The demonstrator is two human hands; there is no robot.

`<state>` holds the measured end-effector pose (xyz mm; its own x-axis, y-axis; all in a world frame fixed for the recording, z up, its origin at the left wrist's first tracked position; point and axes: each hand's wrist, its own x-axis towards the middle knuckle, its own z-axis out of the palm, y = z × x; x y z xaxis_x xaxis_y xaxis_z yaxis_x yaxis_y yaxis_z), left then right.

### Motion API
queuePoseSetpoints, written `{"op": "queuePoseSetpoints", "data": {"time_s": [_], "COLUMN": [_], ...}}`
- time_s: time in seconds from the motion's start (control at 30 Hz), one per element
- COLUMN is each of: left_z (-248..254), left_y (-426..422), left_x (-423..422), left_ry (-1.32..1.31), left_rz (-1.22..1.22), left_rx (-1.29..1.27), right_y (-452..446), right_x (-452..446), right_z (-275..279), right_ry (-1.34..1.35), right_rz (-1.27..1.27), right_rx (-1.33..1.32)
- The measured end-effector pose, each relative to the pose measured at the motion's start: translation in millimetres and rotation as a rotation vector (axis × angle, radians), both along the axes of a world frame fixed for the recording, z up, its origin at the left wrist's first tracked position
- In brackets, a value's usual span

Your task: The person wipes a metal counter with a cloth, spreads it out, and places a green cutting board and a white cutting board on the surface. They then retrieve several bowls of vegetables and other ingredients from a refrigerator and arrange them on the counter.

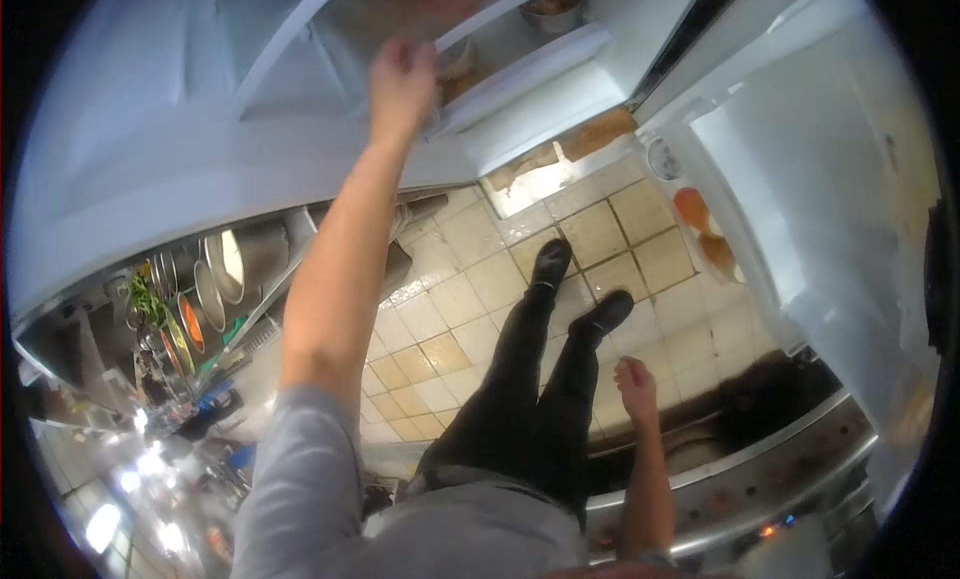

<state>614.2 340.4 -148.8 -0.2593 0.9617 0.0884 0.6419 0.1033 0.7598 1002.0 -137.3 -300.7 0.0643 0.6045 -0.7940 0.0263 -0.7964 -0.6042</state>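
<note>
My left hand (403, 87) reaches up into an open white refrigerator, close to the edge of a wire-like white shelf (480, 24). Its fingers are curled inward, and what they hold, if anything, is hidden. A partly visible container (458, 59) is just to the right of this hand. Further right on a shelf stands a metal pot (553, 9) with brown contents. Low at my side hangs my right hand (635, 384), fingers loosely bent and slightly apart, holding nothing I can see.
On the right, the open refrigerator door (800, 169) carries orange-coloured items (692, 209) in its rack. Plates (208, 294) stand upright at left, beside green leaves (148, 301). A stove (740, 489) with a small flame lies behind my right arm. The floor is tiled (440, 319).
</note>
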Motion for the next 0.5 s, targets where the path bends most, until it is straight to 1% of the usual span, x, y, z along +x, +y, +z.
{"op": "queuePoseSetpoints", "data": {"time_s": [0.03,0.1,0.13,0.27,0.3,0.33,0.4,0.43,0.47,0.5], "left_z": [-8,-11,-15,-18,-15,-13,-8,-7,-4,-1], "left_y": [18,52,69,136,150,163,182,186,187,188], "left_x": [-1,1,0,-21,-26,-30,-37,-39,-41,-43], "left_ry": [0.006,-0.131,-0.126,0.166,0.238,0.239,0.244,0.247,0.239,0.229], "left_rz": [-0.007,0.069,0.062,0.167,0.193,0.186,0.008,0.000,0.025,0.052], "left_rx": [-0.005,0.064,0.063,0.542,0.665,0.667,0.850,0.850,0.732,0.614], "right_y": [7,26,33,42,42,43,46,48,65,69], "right_x": [-9,-25,-30,-41,-40,-38,-35,-38,-38,-41], "right_z": [-4,1,-1,-28,-36,-43,-58,-63,-51,-54], "right_ry": [-0.017,-0.002,0.007,-0.022,-0.062,-0.104,-0.098,-0.093,-0.117,-0.110], "right_rz": [0.031,0.015,0.006,0.025,0.075,0.125,0.104,0.089,0.147,0.145], "right_rx": [0.008,-0.020,-0.041,-0.017,0.024,0.062,0.058,0.053,0.040,0.039]}}
